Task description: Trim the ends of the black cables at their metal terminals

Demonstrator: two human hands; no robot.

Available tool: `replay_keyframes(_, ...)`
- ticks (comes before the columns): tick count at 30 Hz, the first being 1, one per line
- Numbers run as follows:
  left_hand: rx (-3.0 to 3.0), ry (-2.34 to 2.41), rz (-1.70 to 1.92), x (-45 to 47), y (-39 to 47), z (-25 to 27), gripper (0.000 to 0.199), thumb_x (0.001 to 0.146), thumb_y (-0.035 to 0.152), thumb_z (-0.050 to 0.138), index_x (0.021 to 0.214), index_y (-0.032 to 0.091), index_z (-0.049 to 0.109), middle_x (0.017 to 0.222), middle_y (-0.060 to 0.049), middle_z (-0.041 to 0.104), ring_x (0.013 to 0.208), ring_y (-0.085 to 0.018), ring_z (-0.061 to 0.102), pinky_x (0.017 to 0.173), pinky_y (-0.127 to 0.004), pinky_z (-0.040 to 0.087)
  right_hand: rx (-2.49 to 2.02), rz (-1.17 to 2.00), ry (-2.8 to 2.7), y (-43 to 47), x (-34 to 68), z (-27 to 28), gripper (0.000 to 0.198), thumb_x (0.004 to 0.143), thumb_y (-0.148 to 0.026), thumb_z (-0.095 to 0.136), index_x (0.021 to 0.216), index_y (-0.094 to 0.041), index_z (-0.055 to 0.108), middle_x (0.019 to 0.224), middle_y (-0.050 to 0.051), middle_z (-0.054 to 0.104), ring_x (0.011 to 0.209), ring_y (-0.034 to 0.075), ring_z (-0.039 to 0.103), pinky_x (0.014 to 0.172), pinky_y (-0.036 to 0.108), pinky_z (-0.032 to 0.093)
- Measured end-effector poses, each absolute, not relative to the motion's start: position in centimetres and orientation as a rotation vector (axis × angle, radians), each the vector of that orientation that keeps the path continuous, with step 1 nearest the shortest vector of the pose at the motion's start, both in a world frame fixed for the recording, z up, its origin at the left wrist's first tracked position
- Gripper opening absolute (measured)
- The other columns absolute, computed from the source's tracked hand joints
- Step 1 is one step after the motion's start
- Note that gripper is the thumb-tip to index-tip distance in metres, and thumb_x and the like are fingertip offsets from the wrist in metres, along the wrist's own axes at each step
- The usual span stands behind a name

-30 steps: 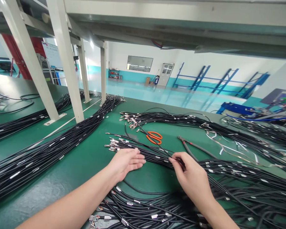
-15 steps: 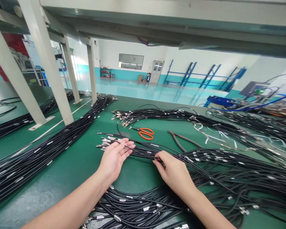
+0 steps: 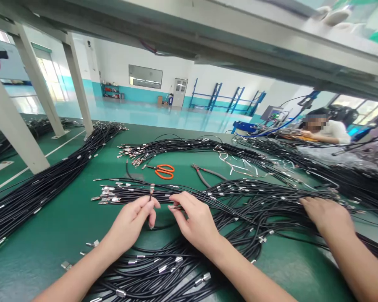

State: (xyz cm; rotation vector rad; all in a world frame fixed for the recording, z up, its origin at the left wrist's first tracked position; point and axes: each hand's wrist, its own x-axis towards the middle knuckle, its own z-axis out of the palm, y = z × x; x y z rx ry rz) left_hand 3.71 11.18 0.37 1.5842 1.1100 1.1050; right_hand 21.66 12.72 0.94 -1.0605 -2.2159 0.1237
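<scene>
Okay: green, slightly glossy tabletop, loaded with cable. Cream-painted steel beam overhead, cream steel legs standing on the tabletop at left, thin white line running past them. Beyond the far edge: shiny pale-turquoise floor, white wall with a turquoise lower band, dark-framed rectangular window, tall grey cabinet, blue metal racks. Far right, a person in a white top leans over work near a grey-cased screen.

Labels: small white sleeves on the cables, print too small to read. Screen content unreadable too.

Left hand, near centre: fingers pinched on a thin black cable with a metal terminal, terminal pointing up above the fingertips. Right hand just right of it, fingers narrow around a small dark item; can't tell exactly what. Black cable bundle with silver terminals lies just beyond both hands, looser black cable pile on the near side. Orange-handled snips and grey-and-red-handled pliers sit farther out. Another person's hand rests on cables at right.
</scene>
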Motion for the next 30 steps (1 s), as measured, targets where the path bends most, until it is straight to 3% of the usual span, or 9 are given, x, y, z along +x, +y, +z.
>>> replay_keyframes(6, 1.642, 1.073, 0.862, 3.9, 11.1, 0.2, 0.029, 0.087, 0.033, 0.033, 0.084, 0.016, 0.056, 0.045, 0.006, 0.043, 0.045, -0.011, 0.039, 0.053, -0.021, 0.034, -0.982, 0.362, -2.048, 12.8, 21.2, 1.3, 0.025, 0.085, -0.021, 0.045, 0.108, -0.018, 0.053, 0.084, 0.005, 0.061, 0.073, 0.014, 0.056, 0.068, 0.026, 0.046)
replay_keyframes(10, 1.68, 1.081, 0.782, 4.1, 11.0, 0.3, 0.029, 0.085, 0.033, 0.035, 0.08, 0.016, 0.058, 0.046, 0.005, 0.044, 0.045, -0.01, 0.04, 0.05, -0.021, 0.034, -1.004, 0.505, -1.977, 12.4, 20.5, 2.5, 0.015, 0.084, -0.022, 0.045, 0.081, -0.018, 0.059, 0.073, 0.002, 0.061, 0.064, 0.012, 0.055, 0.06, 0.022, 0.044)
replay_keyframes(13, 1.649, 1.112, 0.958, 4.6, 10.8, 0.4, 0.018, 0.079, 0.029, 0.047, 0.08, 0.016, 0.06, 0.063, 0.001, 0.055, 0.059, -0.011, 0.049, 0.059, -0.022, 0.039, -1.101, 0.589, -1.942, 12.2, 20.3, 3.1, 0.019, 0.083, -0.021, 0.044, 0.067, -0.017, 0.054, 0.059, -0.002, 0.054, 0.055, 0.011, 0.049, 0.053, 0.021, 0.039)
replay_keyframes(15, 1.542, 1.137, 1.072, 4.9, 10.7, 0.5, 0.014, 0.075, 0.026, 0.054, 0.081, 0.016, 0.061, 0.069, 0.0, 0.057, 0.063, -0.012, 0.05, 0.062, -0.023, 0.04, -1.127, 0.647, -1.931, 12.1, 20.2, 3.3, 0.02, 0.083, -0.021, 0.043, 0.065, -0.017, 0.052, 0.057, -0.002, 0.052, 0.054, 0.01, 0.047, 0.053, 0.02, 0.038)
replay_keyframes(24, 1.243, 1.051, 1.023, 5.2, 10.6, 0.6, 0.015, 0.074, 0.028, 0.056, 0.072, 0.013, 0.059, 0.059, 0.003, 0.047, 0.052, -0.007, 0.034, 0.05, -0.021, 0.028, -1.211, 0.675, -2.03, 12.3, 20.4, 2.5, 0.02, 0.083, -0.024, 0.044, 0.066, -0.017, 0.052, 0.055, -0.003, 0.049, 0.049, 0.009, 0.043, 0.048, 0.021, 0.033)
replay_keyframes(30, 1.149, 1.049, 1.03, 5.4, 10.5, 0.5, 0.015, 0.072, 0.028, 0.059, 0.073, 0.012, 0.061, 0.058, 0.003, 0.048, 0.052, -0.007, 0.034, 0.049, -0.021, 0.026, -1.237, 0.685, -2.035, 12.4, 20.5, 2.5, 0.024, 0.083, -0.024, 0.043, 0.06, -0.016, 0.048, 0.051, -0.004, 0.045, 0.048, 0.009, 0.04, 0.048, 0.021, 0.03)
